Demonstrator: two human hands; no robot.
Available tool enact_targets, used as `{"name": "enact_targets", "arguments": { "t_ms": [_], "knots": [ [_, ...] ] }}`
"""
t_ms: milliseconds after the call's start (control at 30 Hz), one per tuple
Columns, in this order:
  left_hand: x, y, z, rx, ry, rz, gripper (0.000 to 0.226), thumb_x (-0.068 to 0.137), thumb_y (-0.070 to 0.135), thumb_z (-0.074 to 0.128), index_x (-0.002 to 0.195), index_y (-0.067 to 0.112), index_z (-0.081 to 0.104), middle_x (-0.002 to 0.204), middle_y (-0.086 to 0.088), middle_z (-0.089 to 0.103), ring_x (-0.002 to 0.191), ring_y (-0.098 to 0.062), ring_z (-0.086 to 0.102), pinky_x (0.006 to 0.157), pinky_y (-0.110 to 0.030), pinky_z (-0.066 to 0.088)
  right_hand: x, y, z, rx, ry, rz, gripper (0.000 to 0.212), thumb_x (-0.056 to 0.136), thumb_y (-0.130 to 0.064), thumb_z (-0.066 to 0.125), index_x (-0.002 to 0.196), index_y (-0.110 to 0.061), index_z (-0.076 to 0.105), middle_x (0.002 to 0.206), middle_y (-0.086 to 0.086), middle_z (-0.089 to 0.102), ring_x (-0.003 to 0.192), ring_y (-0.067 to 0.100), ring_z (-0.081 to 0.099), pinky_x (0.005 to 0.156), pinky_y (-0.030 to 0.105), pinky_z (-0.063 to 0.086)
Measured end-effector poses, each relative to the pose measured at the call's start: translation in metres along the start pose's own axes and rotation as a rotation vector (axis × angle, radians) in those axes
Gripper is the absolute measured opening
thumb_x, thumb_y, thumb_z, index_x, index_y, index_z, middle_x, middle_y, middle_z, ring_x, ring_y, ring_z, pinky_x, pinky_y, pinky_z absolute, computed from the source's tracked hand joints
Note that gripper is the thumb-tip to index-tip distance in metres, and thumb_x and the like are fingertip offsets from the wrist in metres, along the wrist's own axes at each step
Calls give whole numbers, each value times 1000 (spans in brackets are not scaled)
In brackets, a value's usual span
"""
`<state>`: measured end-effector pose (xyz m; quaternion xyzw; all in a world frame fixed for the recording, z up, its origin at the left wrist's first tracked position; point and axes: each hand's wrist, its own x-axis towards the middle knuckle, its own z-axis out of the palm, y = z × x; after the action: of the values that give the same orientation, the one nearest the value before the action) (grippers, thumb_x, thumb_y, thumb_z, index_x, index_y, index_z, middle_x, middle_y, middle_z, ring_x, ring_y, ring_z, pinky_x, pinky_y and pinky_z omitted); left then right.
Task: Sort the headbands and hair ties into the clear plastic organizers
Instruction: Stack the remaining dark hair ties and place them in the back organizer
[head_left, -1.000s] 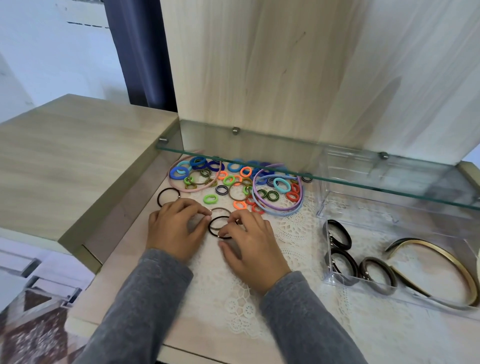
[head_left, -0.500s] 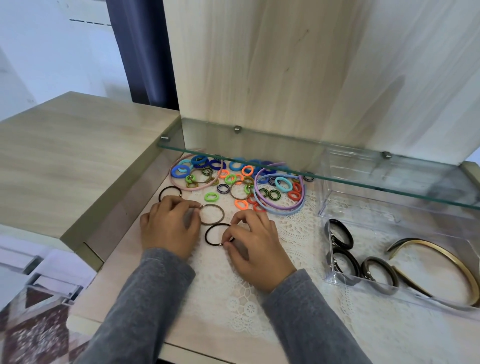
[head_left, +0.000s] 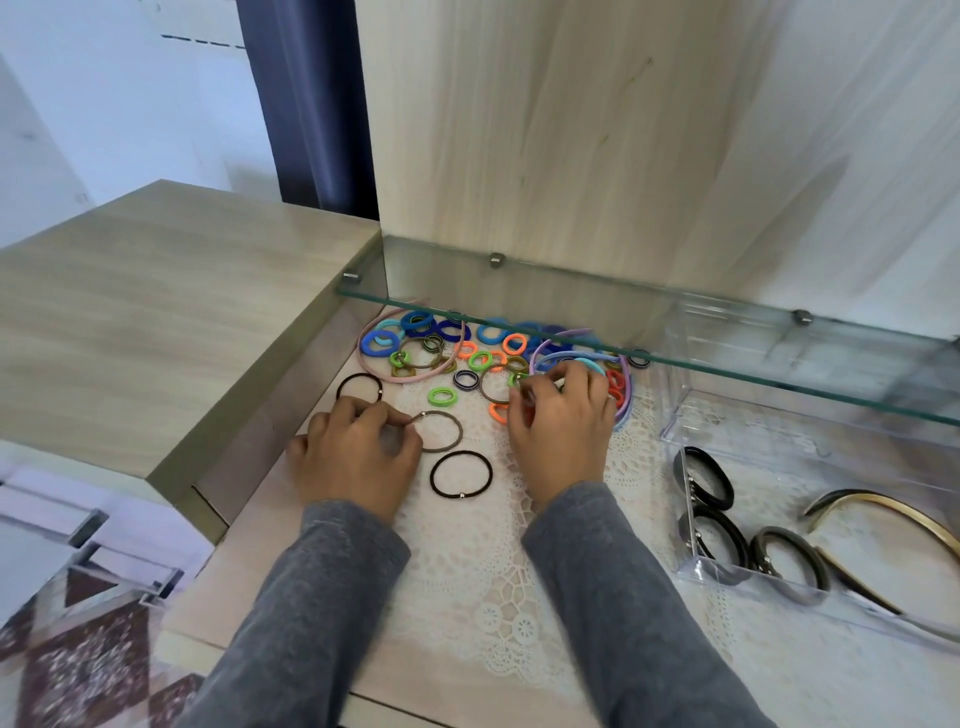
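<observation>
Lace mat holds organizer; headband arch points left.

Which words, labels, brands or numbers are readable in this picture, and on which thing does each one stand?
None: no readable text appears anywhere.
The clear organizer, the gold headband, the brown hair tie, the black hair tie and the glass shelf show no label, brand or number.
</observation>
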<state>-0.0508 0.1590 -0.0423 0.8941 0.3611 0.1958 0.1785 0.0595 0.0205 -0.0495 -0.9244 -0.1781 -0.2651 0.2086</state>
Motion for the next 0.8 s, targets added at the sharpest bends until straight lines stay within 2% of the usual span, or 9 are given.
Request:
{"name": "enact_targets", "arguments": {
  "t_ms": [200,367,567,667,800],
  "knots": [
    [6,-4,-1,-140,-30,-77,14,81,46,61,89,37,68,107,13,62,105,-18,50,91,-35,32,14,-7,12,-83,-35,135,31,80,-40,62,87,-11,70,99,11,55,97,32,45,82,44,38],
    [7,-4,2,-72,-42,-45,28,81,57,58,101,38,66,105,14,60,105,-17,49,90,-36,32,19,-12,17,-87,-72,193,31,81,-38,57,91,-11,68,103,12,54,102,33,42,84,43,33],
    [7,-3,3,-118,-18,-3,12,83,44,61,85,34,65,99,13,61,99,-20,51,81,-33,26,23,-11,15,-17,-121,218,25,83,-32,56,94,-13,67,110,9,53,107,31,38,88,42,30],
    [9,-4,4,-141,-23,-4,10,85,41,59,86,33,66,98,13,62,97,-19,52,82,-34,30,23,-9,16,16,-85,209,19,82,-27,60,90,-12,68,107,11,55,105,32,39,85,43,31],
    [9,-5,8,-132,10,64,7,88,37,57,91,33,63,97,12,61,94,-17,53,81,-33,30,21,-9,15,94,79,177,14,77,-25,67,81,-13,69,96,10,60,96,34,46,80,43,35]
  ]
}}
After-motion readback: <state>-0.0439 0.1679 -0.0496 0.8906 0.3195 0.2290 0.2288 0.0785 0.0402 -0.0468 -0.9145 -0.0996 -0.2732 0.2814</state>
